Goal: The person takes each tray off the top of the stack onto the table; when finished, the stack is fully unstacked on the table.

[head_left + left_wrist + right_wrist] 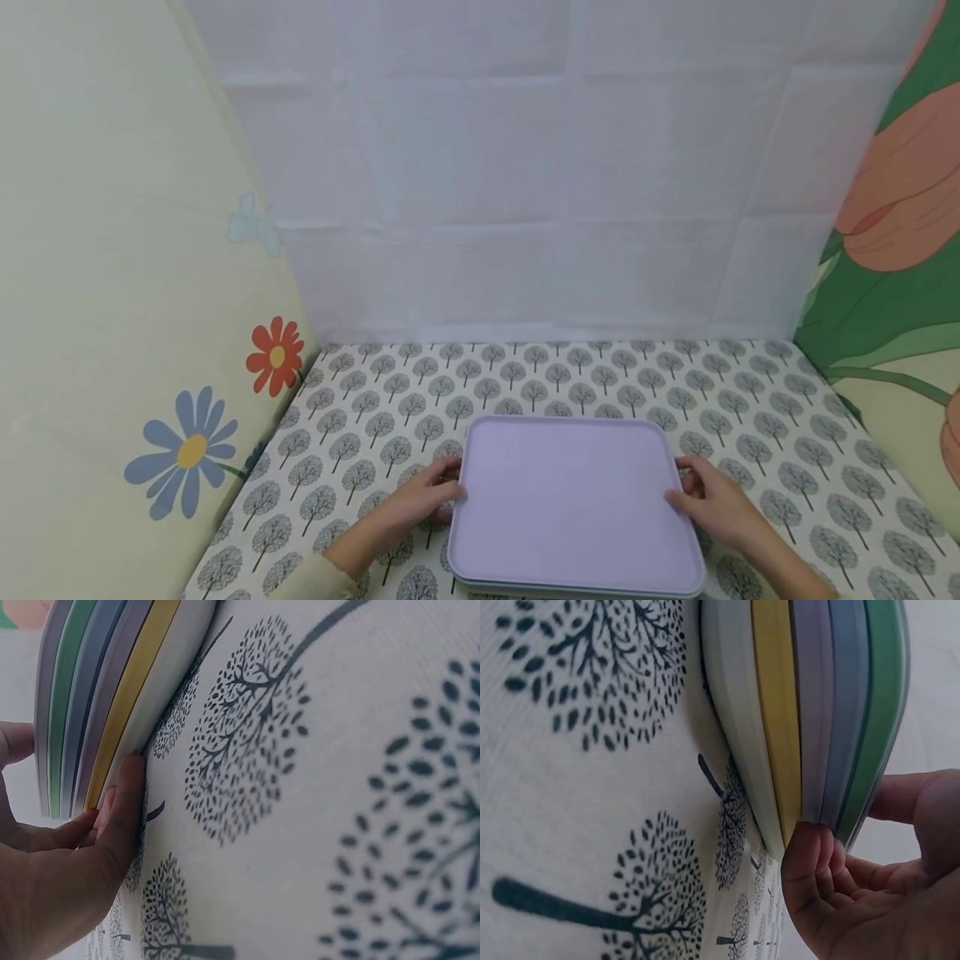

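Note:
A stack of several rectangular trays lies flat on the patterned cloth at the near side, with a lavender tray (573, 500) uppermost. Coloured rims show in the wrist views: a green tray (885, 697), a blue one, a purple one, a yellow tray (133, 705) and a white tray (735, 697) lowest. My left hand (416, 500) grips the stack's left side, thumb at the top rim and fingers low by the yellow and white rims. On the opposite side my right hand (716, 504) holds the stack, thumb over the top edge and curled fingertips against the lower rims.
A white cloth with grey tree prints (525, 375) covers the table around the stack. Behind it hangs a white creased sheet (510, 167). Flower-printed fabric (112, 250) stands on the left, and a leafy printed panel (900, 292) on the right.

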Demonstrator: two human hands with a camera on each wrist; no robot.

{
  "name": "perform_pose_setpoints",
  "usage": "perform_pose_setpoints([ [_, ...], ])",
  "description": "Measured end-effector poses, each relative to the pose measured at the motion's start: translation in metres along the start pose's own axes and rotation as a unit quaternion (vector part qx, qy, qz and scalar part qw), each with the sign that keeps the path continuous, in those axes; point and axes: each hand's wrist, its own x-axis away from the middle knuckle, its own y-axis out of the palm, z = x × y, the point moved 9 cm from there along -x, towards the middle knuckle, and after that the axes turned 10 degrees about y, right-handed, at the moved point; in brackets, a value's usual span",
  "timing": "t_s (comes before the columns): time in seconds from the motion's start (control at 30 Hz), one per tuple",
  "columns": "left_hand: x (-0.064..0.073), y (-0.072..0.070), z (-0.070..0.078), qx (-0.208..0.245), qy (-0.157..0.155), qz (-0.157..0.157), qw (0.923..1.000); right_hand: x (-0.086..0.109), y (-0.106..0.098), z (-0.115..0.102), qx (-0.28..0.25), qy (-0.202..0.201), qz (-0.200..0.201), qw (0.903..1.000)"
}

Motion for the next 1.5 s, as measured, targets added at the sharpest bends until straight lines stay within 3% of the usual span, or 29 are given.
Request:
perform_pose_setpoints([
  [0.4,0.0,0.001,-0.004,0.024,-0.003,-0.022,0.9995,0.009,-0.003,-0.019,0.084,-0.047,0.036,0.9947],
  [0.8,-0.001,0.0,-0.002,0.033,-0.001,-0.028,0.9991,0.008,-0.002,-0.019,0.113,-0.013,0.041,0.9926],
  [1.17,0.001,0.0,-0.003,0.041,-0.002,-0.04,0.9984,0.012,0.001,-0.031,0.166,-0.057,0.061,0.9825],
  [1.33,0.001,-0.001,-0.001,0.056,0.0,-0.044,0.9974,0.016,0.003,-0.034,0.194,-0.051,0.073,0.9769],
  [1.5,0.002,0.0,0.0,0.063,0.002,-0.058,0.9963,0.019,0.004,-0.033,0.193,-0.028,0.077,0.9777],
])
